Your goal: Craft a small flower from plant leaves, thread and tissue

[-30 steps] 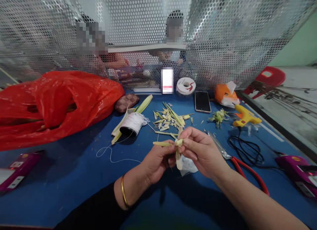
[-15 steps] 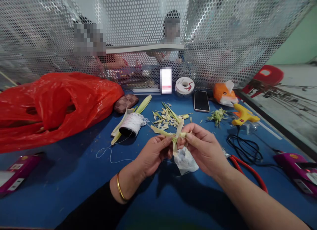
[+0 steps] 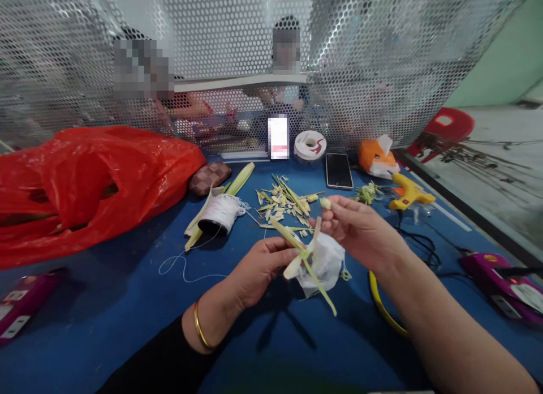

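My left hand (image 3: 265, 266) pinches a small piece made of crossed pale green leaf strips (image 3: 302, 255) over the blue table (image 3: 127, 303). My right hand (image 3: 360, 227) is raised a little to the right of it, holding one strip end (image 3: 326, 203) between thumb and fingers. A crumpled white plastic bit (image 3: 326, 264) lies just under the strips. A gold bangle sits on my left wrist.
A spool of white thread (image 3: 220, 213) and leaf scraps (image 3: 284, 201) lie ahead. A red plastic bag (image 3: 85, 179) fills the left. A phone (image 3: 338, 170), yellow glue gun (image 3: 407, 193), black cable and purple devices (image 3: 500, 281) are on the right. Two people sit behind a perforated metal screen.
My right hand has pulled up and to the right, away from the left hand, drawing a strip with it. The strips have fanned out. The view has shifted slightly right.
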Demonstrator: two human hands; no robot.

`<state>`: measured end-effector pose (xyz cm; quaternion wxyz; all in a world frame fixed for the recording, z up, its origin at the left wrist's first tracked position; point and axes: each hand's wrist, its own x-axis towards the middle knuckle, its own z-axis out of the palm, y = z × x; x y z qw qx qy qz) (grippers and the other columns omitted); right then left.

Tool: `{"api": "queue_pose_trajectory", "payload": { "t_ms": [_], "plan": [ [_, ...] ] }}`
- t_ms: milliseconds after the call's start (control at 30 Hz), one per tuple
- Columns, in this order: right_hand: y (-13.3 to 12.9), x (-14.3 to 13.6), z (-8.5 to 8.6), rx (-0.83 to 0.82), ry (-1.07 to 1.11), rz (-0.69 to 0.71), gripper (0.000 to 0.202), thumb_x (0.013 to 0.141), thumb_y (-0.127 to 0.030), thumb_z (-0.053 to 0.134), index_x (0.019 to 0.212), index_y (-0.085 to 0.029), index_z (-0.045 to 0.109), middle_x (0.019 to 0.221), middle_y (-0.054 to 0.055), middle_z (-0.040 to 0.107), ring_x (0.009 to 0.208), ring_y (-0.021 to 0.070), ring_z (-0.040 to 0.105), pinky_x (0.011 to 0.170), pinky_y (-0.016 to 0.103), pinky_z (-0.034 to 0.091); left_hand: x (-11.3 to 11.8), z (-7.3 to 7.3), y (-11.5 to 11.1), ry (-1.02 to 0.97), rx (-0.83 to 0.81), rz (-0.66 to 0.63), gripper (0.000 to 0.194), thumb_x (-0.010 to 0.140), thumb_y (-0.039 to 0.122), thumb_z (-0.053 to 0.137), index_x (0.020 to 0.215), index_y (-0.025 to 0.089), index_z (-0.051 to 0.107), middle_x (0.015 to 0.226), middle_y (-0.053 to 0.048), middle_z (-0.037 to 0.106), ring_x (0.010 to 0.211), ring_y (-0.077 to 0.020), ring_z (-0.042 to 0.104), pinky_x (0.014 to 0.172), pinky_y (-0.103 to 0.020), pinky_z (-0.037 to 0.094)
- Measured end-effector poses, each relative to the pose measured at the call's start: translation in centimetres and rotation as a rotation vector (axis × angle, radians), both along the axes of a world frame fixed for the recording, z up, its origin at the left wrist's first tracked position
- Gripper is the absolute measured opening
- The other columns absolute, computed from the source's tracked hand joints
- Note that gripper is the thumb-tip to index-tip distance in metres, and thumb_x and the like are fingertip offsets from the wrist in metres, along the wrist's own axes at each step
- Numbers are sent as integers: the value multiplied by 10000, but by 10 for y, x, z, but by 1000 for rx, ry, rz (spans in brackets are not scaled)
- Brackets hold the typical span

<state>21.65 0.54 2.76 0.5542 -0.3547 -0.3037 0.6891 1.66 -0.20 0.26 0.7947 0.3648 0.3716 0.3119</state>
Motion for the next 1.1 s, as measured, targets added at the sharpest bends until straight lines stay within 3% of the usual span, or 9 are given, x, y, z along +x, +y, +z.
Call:
{"api": "queue_pose_trajectory", "payload": {
  "t_ms": [133, 267, 333, 467, 533, 700, 900, 1100],
  "plan": [
    [0, -3, -5, -153, 109, 248, 183, 683, -188, 826, 771, -166, 667, 656, -35, 649, 555, 74, 613, 709, 227, 569, -1, -3, -2, -21, 52, -129, 273, 703, 367, 804, 838, 131, 776, 651, -26, 635, 514, -68, 479, 514, -207, 332],
    [4, -1, -8, -78, 190, 114, 173, 700, -197, 808, 759, -183, 645, 645, -67, 622, 559, 71, 602, 922, 328, 545, -1, -3, -3, -18, 59, -186, 254, 705, 373, 794, 779, 131, 767, 638, -34, 634, 518, -78, 489, 510, -209, 334],
    [4, 1, -7, -39, 172, 74, 164, 724, -199, 791, 734, -187, 627, 644, -70, 620, 556, 73, 599, 948, 359, 529, -1, -2, -3, -7, 58, -176, 266, 687, 384, 804, 755, 130, 762, 624, -33, 630, 515, -81, 486, 508, -211, 331],
    [-2, -1, -5, -61, 97, 344, 167, 736, -233, 794, 767, -174, 641, 623, -33, 632, 596, 114, 634, 672, 274, 541, -2, -3, -2, 6, 56, -193, 231, 703, 357, 789, 752, 134, 758, 632, -22, 623, 515, -77, 485, 520, -214, 341],
    [-5, -5, -5, -40, 102, 430, 187, 728, -252, 805, 786, -170, 647, 622, -22, 636, 606, 124, 638, 615, 252, 510, -3, -6, -2, 16, 57, -230, 199, 729, 331, 762, 747, 133, 760, 619, -11, 605, 508, -71, 475, 522, -211, 344],
    [-8, -16, -11, 51, 200, 367, 139, 773, -232, 768, 796, -172, 645, 623, -41, 596, 597, 99, 586, 749, 295, 506, -5, -11, -3, 15, 8, -305, 212, 745, 286, 714, 863, 124, 783, 604, -4, 572, 510, -64, 447, 509, -191, 333],
    [-10, -26, -14, 38, 304, 319, 100, 760, -177, 733, 783, -144, 642, 570, -55, 526, 448, 25, 275, 475, 157, 322, 1, -12, -8, 63, -32, -343, 328, 705, 424, 719, 754, 103, 769, 567, -32, 592, 500, -102, 510, 480, -207, 381],
    [-15, -27, -13, -39, 256, 385, 118, 781, -219, 704, 777, -164, 601, 522, -88, 436, 419, 18, 104, 365, 135, 121, 4, -12, -10, 62, -115, -394, 207, 633, 303, 734, 709, 111, 739, 576, -29, 628, 467, -102, 543, 468, -212, 406]
  ]
}}
